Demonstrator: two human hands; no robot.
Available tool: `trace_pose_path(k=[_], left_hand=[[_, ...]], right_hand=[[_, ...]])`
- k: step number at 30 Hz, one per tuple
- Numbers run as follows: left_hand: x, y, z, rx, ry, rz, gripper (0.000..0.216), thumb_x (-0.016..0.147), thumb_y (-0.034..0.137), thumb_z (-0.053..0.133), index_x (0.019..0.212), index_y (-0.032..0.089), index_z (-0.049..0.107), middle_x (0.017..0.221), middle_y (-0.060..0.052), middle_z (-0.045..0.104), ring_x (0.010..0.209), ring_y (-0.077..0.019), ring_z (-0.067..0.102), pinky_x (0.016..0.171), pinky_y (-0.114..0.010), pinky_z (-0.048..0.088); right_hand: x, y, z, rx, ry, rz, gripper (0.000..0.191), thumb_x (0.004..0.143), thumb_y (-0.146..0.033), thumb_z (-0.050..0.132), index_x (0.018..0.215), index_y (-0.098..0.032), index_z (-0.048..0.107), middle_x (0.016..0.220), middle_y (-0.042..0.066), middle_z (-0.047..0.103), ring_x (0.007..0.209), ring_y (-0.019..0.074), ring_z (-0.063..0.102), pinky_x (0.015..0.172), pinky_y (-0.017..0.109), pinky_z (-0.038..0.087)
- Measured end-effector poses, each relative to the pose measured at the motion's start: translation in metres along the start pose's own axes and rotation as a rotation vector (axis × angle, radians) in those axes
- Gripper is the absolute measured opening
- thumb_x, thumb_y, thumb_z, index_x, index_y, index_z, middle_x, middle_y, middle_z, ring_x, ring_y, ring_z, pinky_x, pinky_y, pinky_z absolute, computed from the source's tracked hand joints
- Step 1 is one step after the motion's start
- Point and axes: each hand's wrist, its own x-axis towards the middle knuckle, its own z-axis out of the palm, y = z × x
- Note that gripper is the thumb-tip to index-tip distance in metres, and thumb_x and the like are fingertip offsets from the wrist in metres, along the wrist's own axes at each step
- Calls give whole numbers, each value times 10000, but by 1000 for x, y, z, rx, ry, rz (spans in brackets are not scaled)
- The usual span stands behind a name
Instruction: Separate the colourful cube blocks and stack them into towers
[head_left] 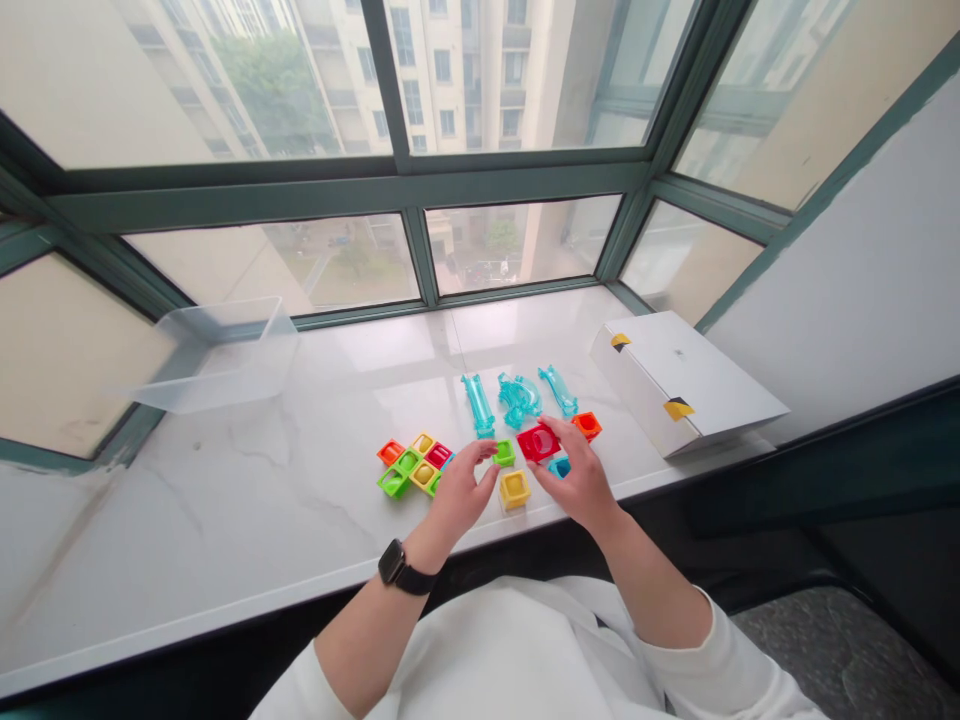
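Observation:
My right hand (581,478) grips a red hollow block (538,442) between thumb and fingers. A blue block (559,467) shows partly under that hand, and an orange-red block (586,426) lies just beyond it. My left hand (463,488) has thumb and fingers apart, close beside a small green block (504,453); whether it touches the block I cannot tell. Nearer to me stands a yellow block (514,489). Left of my left hand is a cluster of joined coloured blocks (407,461), its right end partly hidden by the hand.
Behind the blocks lie a straight clear-blue track piece (478,405), a curved piece (519,400) and another narrow piece (558,390). A clear plastic bin (217,360) stands at the left, a white box (690,375) at the right. Windows border the marble-patterned ledge (300,520).

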Motion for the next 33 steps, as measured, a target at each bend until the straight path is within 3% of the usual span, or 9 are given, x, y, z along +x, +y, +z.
trace_pose_path(k=[7, 14, 22, 33], left_hand=[[54, -9, 42, 429, -163, 190, 436, 929, 206, 696, 1351, 213, 585, 1347, -119, 695, 1273, -311, 645, 1120, -491, 511], [87, -13, 75, 606, -346, 146, 585, 892, 201, 737, 1428, 199, 503, 1396, -153, 660, 1330, -314, 623, 1108, -443, 508], [97, -16, 82, 592, -398, 75, 607, 853, 255, 788, 1392, 222, 513, 1387, -135, 674, 1275, -299, 663, 1060, -400, 520], [103, -21, 86, 572, -418, 29, 453, 868, 307, 759, 1267, 237, 556, 1147, -88, 757, 1082, -283, 733, 852, -331, 532]], right_hand=[[3, 26, -37, -101, 111, 156, 566, 954, -386, 693, 1490, -283, 544, 1407, 122, 635, 1277, 302, 644, 1082, 493, 563], [0, 45, -42, -109, 60, 239, 495, 944, -381, 683, 1417, -278, 582, 1364, 102, 644, 1251, 287, 649, 1085, 481, 555], [13, 47, -35, -137, -96, 335, 520, 886, -302, 667, 1395, -262, 573, 1355, 102, 632, 1251, 277, 642, 1067, 438, 553], [37, 45, -10, -314, -378, 468, 495, 881, -191, 705, 1366, -220, 610, 1411, 110, 650, 1275, 263, 622, 1049, 380, 495]])
